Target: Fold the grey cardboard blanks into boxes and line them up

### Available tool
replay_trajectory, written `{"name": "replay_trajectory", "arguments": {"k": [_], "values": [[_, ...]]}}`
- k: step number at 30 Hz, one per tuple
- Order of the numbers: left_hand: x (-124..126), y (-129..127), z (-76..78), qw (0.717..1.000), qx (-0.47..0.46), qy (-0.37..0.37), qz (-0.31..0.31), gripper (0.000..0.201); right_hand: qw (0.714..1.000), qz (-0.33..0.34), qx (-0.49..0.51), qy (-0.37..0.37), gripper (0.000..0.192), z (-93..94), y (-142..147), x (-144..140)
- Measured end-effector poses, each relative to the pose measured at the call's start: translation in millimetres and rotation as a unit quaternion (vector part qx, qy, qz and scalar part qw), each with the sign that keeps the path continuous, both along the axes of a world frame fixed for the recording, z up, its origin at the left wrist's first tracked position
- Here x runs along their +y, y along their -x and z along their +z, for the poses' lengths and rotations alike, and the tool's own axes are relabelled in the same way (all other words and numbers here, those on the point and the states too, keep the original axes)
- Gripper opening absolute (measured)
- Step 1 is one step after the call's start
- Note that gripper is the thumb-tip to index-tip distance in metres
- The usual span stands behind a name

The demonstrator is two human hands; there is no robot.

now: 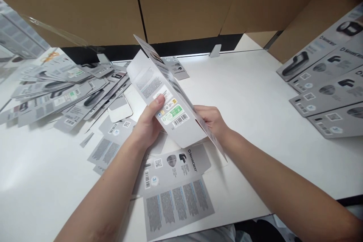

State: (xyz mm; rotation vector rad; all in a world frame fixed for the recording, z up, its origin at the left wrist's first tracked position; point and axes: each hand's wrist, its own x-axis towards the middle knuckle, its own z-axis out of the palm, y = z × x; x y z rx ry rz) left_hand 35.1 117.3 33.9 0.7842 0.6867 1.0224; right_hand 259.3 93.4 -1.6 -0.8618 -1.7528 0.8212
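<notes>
Near the hub of the dial, taking my head view as a clock face, a grey, folded cardboard carton with printed panels [173, 110] is held tilted above the table, between both hands. My left hand [149, 126] meets its lower left edge from seven o'clock. The left thumb [160, 101] lies on the printed face, with the green label and barcode toward four o'clock from its tip, and it pinches the card against the hand behind. The other left fingers are hidden by the carton, so I cannot tell how they are spread.

My right hand [212, 119] reaches in from four o'clock. Its fingers are bent close together, up against the raised panel, which I see almost edge-on. I cannot make out their tips, nor tell whether they pinch the card or only brace it. The carton sits to the nine o'clock side of these fingers.

Toward six o'clock, flat grey cartons printed with text columns and a QR code [178, 206] lie on a white tabletop [246, 87]. At nine o'clock I have a fanned, overlapping heap of flat grey printed cartons [65, 98]. Around three o'clock, grey boxes with dark product pictures [329, 90] sit side by side. At twelve o'clock rises a brown cardboard wall [181, 7].
</notes>
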Motion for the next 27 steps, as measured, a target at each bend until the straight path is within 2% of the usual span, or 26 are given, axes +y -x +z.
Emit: {"name": "replay_trajectory", "arguments": {"k": [9,16,23,27], "values": [[0.5,-0.5,-4.0,0.999,0.001,-0.025,-0.021,0.073,0.999,-0.003,0.014,-0.041,0.071,-1.7,-1.0,0.1],[2.0,-2.6,-11.0,0.998,0.004,-0.056,-0.037,0.078,0.997,-0.002,0.023,-0.079,0.079,-4.7,-2.0,3.7],[2.6,-4.5,-16.4,0.999,-0.003,-0.024,-0.031,0.073,0.994,-0.01,0.043,-0.101,0.074,1.9,-0.3,5.0],[4.4,-5.6,-16.7,0.999,-0.013,-0.005,-0.04,0.071,0.994,-0.043,0.021,-0.098,0.074,1.9,1.6,2.0]]}}
